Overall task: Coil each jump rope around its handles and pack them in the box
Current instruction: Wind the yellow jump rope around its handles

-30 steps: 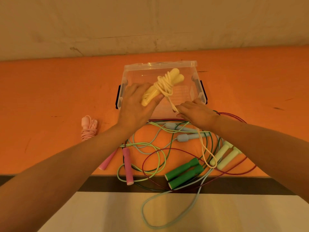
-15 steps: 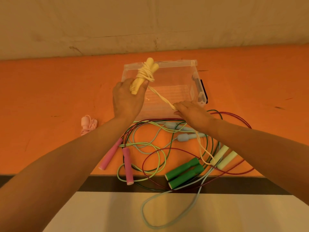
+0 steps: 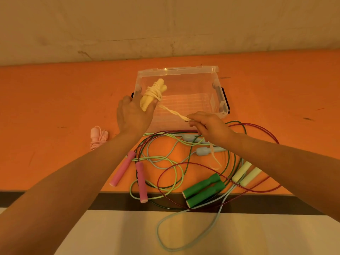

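Observation:
My left hand [image 3: 133, 116] grips the two yellow handles [image 3: 153, 94] of a jump rope, held together over the left end of the clear plastic box [image 3: 217, 70]. Several turns of pale yellow rope [image 3: 174, 114] are wound round the handles. The doubled rope runs taut to my right hand [image 3: 209, 127], which pinches it at the box's near edge. The slack end hangs in a loop below that hand. The box has nothing else in it.
A coiled pink rope [image 3: 98, 138] lies to the left on the orange table [image 3: 55, 100]. In front of the box lies a tangle of ropes with pink handles [image 3: 141, 181], green handles [image 3: 202, 190], pale blue handles [image 3: 202, 150] and pale yellow-green handles [image 3: 246, 173]. Some rope hangs over the table's near edge.
My left hand has swung the yellow handles round, first to the box's far left corner, then back a little. My right hand kept its pinch, and the hanging loop has grown shorter.

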